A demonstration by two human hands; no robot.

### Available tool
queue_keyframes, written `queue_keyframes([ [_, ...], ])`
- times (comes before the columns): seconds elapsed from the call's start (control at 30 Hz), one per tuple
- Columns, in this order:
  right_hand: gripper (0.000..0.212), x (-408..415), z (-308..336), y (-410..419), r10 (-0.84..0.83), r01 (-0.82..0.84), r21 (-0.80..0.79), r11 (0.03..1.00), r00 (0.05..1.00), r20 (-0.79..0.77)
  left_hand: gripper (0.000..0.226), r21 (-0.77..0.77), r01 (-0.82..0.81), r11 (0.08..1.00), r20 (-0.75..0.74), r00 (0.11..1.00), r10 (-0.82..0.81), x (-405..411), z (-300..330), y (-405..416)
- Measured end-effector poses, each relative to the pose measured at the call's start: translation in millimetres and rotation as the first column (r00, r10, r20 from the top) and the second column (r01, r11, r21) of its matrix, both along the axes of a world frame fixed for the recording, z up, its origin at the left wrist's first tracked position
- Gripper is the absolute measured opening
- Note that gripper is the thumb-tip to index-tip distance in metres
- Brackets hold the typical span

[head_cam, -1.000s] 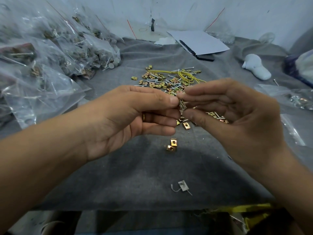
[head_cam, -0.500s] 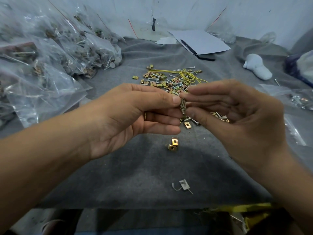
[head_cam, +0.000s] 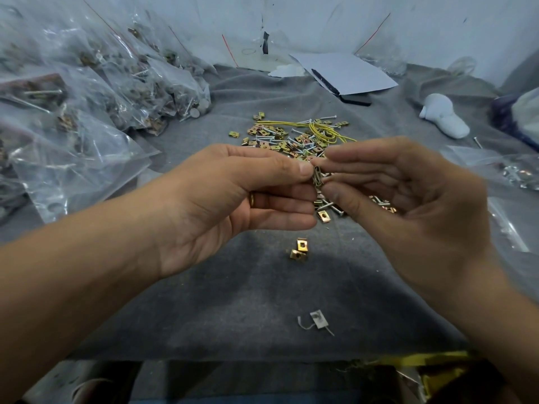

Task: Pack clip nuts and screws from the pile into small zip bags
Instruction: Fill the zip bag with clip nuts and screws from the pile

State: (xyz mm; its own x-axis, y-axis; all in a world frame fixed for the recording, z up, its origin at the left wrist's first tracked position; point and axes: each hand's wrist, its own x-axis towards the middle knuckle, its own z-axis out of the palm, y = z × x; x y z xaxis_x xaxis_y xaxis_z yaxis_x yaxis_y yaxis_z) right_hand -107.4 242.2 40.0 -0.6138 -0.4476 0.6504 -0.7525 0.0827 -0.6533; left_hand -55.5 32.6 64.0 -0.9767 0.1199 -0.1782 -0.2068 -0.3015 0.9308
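We hold both hands up over the grey tabletop (head_cam: 233, 316), fingertips meeting in the middle. Our left hand (head_cam: 233, 205) has its thumb and forefinger pressed together on a small stack of clip nuts (head_cam: 318, 178), and our right hand (head_cam: 408, 205) meets the same stack from the other side, its thumb below and its fingers (head_cam: 364, 158) laid out straight above it. The stack stands on edge between the two hands, in the air above the near end of the pile.

The pile (head_cam: 291, 141) of brass-coloured clip nuts and silver screws lies on the tabletop just behind our hands, with a loop of yellow wire (head_cam: 320, 129) across its far side. A few more screws and nuts (head_cam: 379, 204) show under our right hand. Two loose clip nuts (head_cam: 299, 249) lie touching each other below our hands, apart from the pile. Nearer to us sits a small grey scrap with a thread (head_cam: 318, 319).

Filled zip bags (head_cam: 96, 91) are heaped along the left side. More clear bags (head_cam: 501, 170) lie at the right edge, some with metal parts inside. At the far end are a sheet of white paper (head_cam: 347, 71) over a dark flat thing, and a white lump (head_cam: 443, 115) to its right.
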Motion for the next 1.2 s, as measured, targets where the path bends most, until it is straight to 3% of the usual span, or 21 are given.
queue_keyframes([
  [0.23, 0.03, 4.4, -4.6, -5.2, 0.022, -0.006, -0.064, 0.998, 0.967, 0.254, 0.024, 0.012, -0.003, 1.0, -0.002, 1.0, 0.003, -0.8, -1.7, -0.2],
  [0.57, 0.027, 3.2, 1.3, -5.4, 0.108, -0.082, -0.084, 0.993, 0.915, 0.388, 0.028, -0.017, 0.005, 1.0, -0.027, 1.0, -0.005, 0.7, -3.4, 0.0],
  [0.77, 0.027, 4.1, 1.6, -2.8, 0.087, -0.074, -0.049, 0.996, 0.921, 0.379, 0.025, -0.105, -0.028, 0.994, -0.084, 0.996, 0.019, 0.3, -4.9, 2.1],
  [1.2, 0.028, 1.4, 1.5, -0.3, 0.13, -0.132, -0.018, 0.991, 0.928, 0.349, 0.02, -0.027, 0.041, 0.999, -0.033, 0.999, -0.042, 1.0, -3.1, 0.6],
])
